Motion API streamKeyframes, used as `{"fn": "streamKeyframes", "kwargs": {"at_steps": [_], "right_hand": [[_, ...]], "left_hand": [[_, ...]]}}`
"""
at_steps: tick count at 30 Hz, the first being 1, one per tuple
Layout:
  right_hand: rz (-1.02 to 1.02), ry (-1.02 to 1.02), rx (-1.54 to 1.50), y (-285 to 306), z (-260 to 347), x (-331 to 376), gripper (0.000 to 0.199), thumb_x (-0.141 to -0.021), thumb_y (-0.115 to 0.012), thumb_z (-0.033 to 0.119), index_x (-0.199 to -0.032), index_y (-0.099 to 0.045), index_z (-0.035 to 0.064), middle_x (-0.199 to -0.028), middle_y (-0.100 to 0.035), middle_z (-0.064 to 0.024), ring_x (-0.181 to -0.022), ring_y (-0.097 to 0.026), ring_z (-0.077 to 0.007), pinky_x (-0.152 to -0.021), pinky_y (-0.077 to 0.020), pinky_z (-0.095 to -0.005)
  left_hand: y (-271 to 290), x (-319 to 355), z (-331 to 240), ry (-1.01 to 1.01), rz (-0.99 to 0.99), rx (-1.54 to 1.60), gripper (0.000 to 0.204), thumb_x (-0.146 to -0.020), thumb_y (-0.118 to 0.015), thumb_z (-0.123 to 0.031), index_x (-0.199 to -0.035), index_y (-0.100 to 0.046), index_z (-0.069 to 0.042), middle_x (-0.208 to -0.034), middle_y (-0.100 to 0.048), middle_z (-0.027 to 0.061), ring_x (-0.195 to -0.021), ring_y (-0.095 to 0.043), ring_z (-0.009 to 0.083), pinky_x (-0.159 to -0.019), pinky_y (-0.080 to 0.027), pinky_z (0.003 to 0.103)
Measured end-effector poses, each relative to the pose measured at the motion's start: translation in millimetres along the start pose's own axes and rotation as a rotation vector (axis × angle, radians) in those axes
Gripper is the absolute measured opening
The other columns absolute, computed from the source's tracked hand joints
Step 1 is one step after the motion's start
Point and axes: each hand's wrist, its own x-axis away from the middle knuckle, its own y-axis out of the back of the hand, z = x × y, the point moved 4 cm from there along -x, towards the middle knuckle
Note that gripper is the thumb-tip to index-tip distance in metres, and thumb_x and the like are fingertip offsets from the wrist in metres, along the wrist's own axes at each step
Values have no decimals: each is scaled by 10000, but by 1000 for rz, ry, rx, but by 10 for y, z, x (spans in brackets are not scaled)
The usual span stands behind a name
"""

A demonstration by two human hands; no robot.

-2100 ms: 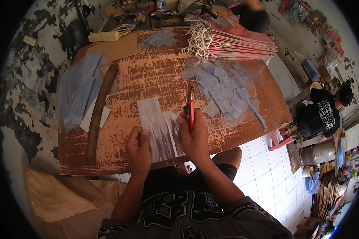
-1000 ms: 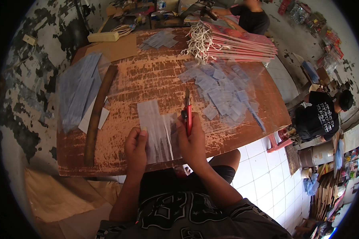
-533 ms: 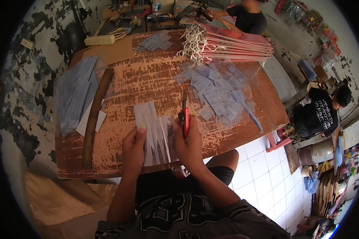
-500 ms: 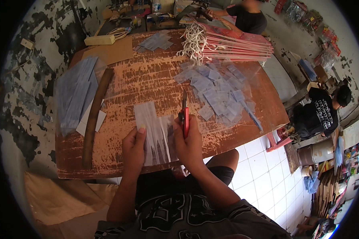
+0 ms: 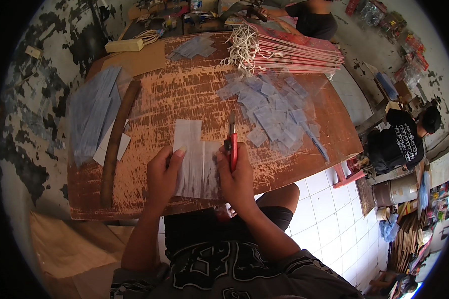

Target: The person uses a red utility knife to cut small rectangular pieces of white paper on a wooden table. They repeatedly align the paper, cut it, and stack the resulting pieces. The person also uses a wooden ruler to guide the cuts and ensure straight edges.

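Note:
A stack of clear plastic sheets (image 5: 193, 159) lies near the front edge of a worn brown table (image 5: 184, 94). My left hand (image 5: 163, 175) presses down on the sheets' left side with the fingers spread. My right hand (image 5: 238, 174) grips red-handled scissors (image 5: 231, 140) at the sheets' right edge, blades pointing away from me. Just beyond the scissors lies a scattered heap of small cut plastic squares (image 5: 272, 109).
A pile of long bluish plastic strips (image 5: 92, 112) and a dark wooden stick (image 5: 117, 134) lie at the table's left. Red flat bags with white cords (image 5: 284, 47) are stacked at the back. One person sits on the right (image 5: 401, 142), another behind the table (image 5: 312, 17).
Both hands and the sheets stay at the front edge. The scissors shifted slightly along the sheets' right edge; little else differs.

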Motion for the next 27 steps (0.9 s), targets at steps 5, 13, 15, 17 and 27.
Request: {"fn": "streamKeyframes", "kwargs": {"at_steps": [5,13,15,17,27], "right_hand": [[31,-149,-25,35,-51,2,190,-1110,-624,141,-1235,-545,21,-814,-663,-145,-686,-686,-221,-647,-524,-375],[-11,-171,-57,98,-111,-5,167,-1119,-617,155,-1192,-537,28,-770,-628,-91,-595,-634,-161,-562,-502,-347],[-48,-91,-30,82,-201,-32,167,-1119,-619,157,-1184,-532,30,-766,-623,-79,-580,-627,-147,-539,-497,-336],[-25,-157,-92,94,-103,-24,177,-1116,-627,164,-1178,-529,31,-766,-619,-74,-571,-622,-142,-528,-492,-330],[-14,-115,-40,120,-201,-119,192,-1099,-657,165,-1157,-528,36,-796,-612,-61,-596,-617,-128,-529,-495,-331]], "left_hand": [[-27,-232,44,-24,145,-11,386,-1106,-672,-283,-852,-570,-11,-704,-462,-20,-678,-413,67,-602,-387,293],[-135,-397,-5,-10,295,-53,299,-1105,-673,-265,-957,-662,-6,-761,-523,-63,-725,-460,39,-652,-424,258],[-150,-408,39,-21,281,-44,302,-1103,-680,-268,-944,-657,-13,-753,-534,-58,-714,-455,37,-642,-419,256],[-131,-388,86,-2,264,-25,272,-1101,-681,-257,-977,-666,-16,-767,-581,-40,-715,-485,34,-645,-431,250],[-161,-272,-130,42,186,209,559,-1087,-684,-171,-1607,-523,-44,-991,-802,110,-849,-717,75,-742,-544,236]]}}
